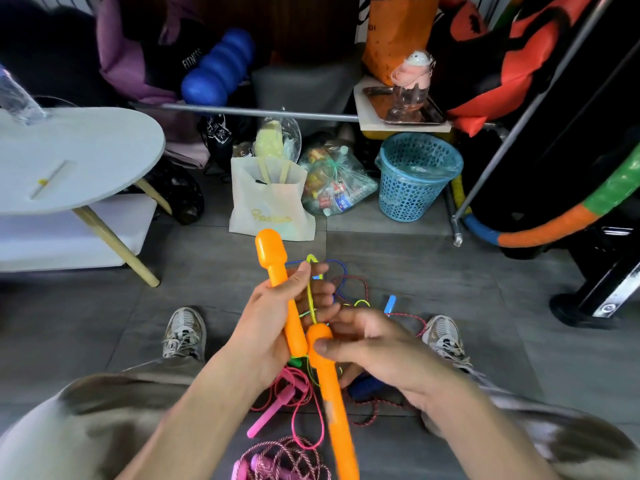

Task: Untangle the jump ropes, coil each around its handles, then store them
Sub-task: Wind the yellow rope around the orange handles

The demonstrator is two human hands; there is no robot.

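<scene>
My left hand (277, 317) grips one orange jump-rope handle (273, 261) upright, with a loop of thin yellow-green rope (311, 299) running across its fingers. My right hand (374, 348) pinches the top of the second orange handle (332, 393), which hangs down and looks blurred. On the floor between my shoes lies a tangle of ropes: a pink rope with pink handles (273, 410), a red-speckled rope (363, 414), a blue rope (337, 266) and a blue handle (389, 304). Another pinkish braided rope (287, 459) lies nearest to me.
A white round table (79, 157) stands at the left. Ahead sit a white shopping bag (270, 202), a clear bag of rubbish (336, 181) and a blue mesh bin (415, 178). A metal rack (519, 112) and a foam-wrapped hoop (571, 220) fill the right.
</scene>
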